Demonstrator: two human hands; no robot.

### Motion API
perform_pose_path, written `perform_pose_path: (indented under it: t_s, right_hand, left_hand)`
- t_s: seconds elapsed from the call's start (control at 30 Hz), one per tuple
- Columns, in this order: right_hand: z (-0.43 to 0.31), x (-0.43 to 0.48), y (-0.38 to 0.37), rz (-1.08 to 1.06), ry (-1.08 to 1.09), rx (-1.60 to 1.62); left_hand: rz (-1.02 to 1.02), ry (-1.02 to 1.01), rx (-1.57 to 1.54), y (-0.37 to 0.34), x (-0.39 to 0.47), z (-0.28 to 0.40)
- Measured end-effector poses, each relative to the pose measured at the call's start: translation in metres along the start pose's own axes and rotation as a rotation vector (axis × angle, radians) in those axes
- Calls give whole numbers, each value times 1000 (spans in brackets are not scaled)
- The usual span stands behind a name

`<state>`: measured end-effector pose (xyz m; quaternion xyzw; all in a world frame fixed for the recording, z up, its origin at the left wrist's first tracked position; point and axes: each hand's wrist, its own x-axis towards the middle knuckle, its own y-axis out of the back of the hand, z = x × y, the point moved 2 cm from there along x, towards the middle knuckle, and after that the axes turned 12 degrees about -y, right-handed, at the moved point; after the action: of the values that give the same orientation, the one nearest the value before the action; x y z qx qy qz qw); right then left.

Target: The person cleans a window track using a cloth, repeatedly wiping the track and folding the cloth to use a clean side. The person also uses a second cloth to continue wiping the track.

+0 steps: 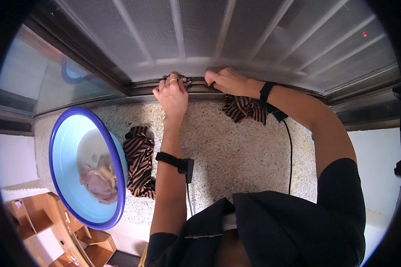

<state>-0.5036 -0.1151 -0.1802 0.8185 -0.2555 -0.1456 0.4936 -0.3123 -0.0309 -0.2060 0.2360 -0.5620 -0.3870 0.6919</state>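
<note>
My left hand (173, 98), with a ring on one finger, reaches to the metal window track (198, 89). Its fingers press on a small, crumpled greyish wad (186, 81), perhaps cloth or tissue, which is mostly hidden beneath them. To the right, my right hand (229, 82) is at the same track with its fingers curled downward. Whether anything is inside those fingers is hidden. A striped black-and-tan cloth (244, 109) lies bunched on the speckled stone sill (217, 143), just below my right wrist.
A light-blue basin (67, 160) with a purple rim stands at left, holding water and a soaked pinkish-brown cloth (98, 185). Another striped cloth (140, 163) lies against it. Barred window mesh (200, 33) rises beyond the track. A black cable (290, 157) crosses the sill at right.
</note>
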Motion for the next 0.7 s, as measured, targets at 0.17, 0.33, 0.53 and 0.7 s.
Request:
perform_pose_path:
  t_s: [0.17, 0.33, 0.53, 0.7]
  right_hand:
    - [2, -11, 8, 115, -4, 133]
    - [-1, -49, 31, 235, -274, 362]
    - [4, -84, 55, 425, -315, 597]
    - [5, -136, 62, 518, -377, 929]
  left_hand:
    - [-26, 8, -71, -1, -2, -4]
    - [-14, -10, -79, 0, -2, -8]
    - [2, -77, -162, -1, -2, 5]
    - [-11, -68, -168, -17, 1, 57]
